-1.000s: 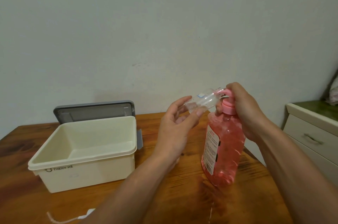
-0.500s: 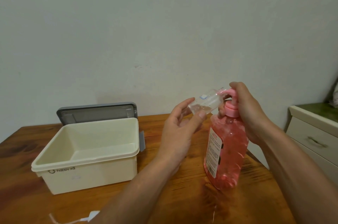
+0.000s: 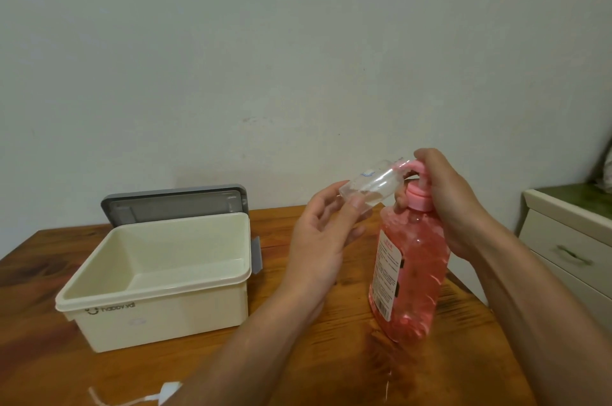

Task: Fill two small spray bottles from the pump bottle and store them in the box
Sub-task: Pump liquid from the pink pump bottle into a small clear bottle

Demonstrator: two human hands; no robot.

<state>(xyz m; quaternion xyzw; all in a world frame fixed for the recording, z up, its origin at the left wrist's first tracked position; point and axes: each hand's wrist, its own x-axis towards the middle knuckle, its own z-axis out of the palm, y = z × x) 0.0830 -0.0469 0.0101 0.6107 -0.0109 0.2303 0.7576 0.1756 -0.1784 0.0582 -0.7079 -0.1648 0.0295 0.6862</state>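
Clear spray bottle [image 3: 371, 184] pinched in left hand [image 3: 318, 240], mouth at pump bottle [image 3: 414, 266] spout; right hand [image 3: 447, 203] gripping pump head.

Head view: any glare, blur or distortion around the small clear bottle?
Head view: soft flat light, no hard shadows; the small bottle shows pale highlights and nearly blends into the wall; pump bottle label text too blurred to read; mild wide-angle stretch toward edges.

A plain, pale grey-green wall [image 3: 298, 58] fills the back, softly and evenly lit. Before it stands a brown wooden counter [image 3: 33, 356]. At the right is a cream drawer cabinet [image 3: 569, 240] with a green top.
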